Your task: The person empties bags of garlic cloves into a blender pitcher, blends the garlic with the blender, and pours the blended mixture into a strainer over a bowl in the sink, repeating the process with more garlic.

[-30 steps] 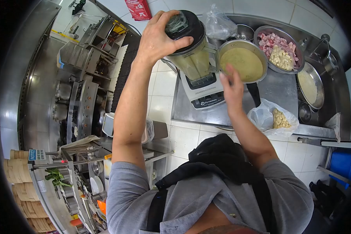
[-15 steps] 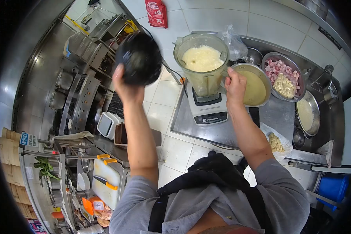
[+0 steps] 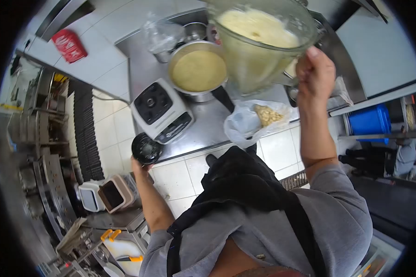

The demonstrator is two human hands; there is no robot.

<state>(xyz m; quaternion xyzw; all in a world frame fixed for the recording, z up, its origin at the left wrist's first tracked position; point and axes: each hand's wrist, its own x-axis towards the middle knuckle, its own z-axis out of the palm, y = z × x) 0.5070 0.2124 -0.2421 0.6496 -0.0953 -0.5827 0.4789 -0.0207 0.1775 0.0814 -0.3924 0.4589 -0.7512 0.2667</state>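
Observation:
My right hand [image 3: 316, 74] grips the handle of a clear blender jug [image 3: 259, 64], which is lifted and holds a pale yellow, frothy mixture. My left hand [image 3: 142, 166] is low on the left, closed around a black blender lid [image 3: 147, 148] beside the counter's edge. Between the hands sits the white blender base [image 3: 162, 111], its black top bare. Behind it is a steel saucepan [image 3: 198, 69] of yellowish liquid, its dark handle pointing toward me. An opened plastic bag [image 3: 242, 122] with pale nuts or cloves lies near the front edge.
The steel counter [image 3: 203, 122] carries a clear plastic bag [image 3: 162, 34] and a steel bowl [image 3: 195, 31] at the back. Lower left stand a chopping board [image 3: 125, 251] with a knife and a brown container [image 3: 115, 194]. A blue bin [image 3: 369, 122] is at right, with another person [image 3: 379, 159] beyond.
The jug has come off the blender base and moved right in my right hand. My left hand has lowered the lid beside the counter. The camera view has turned right.

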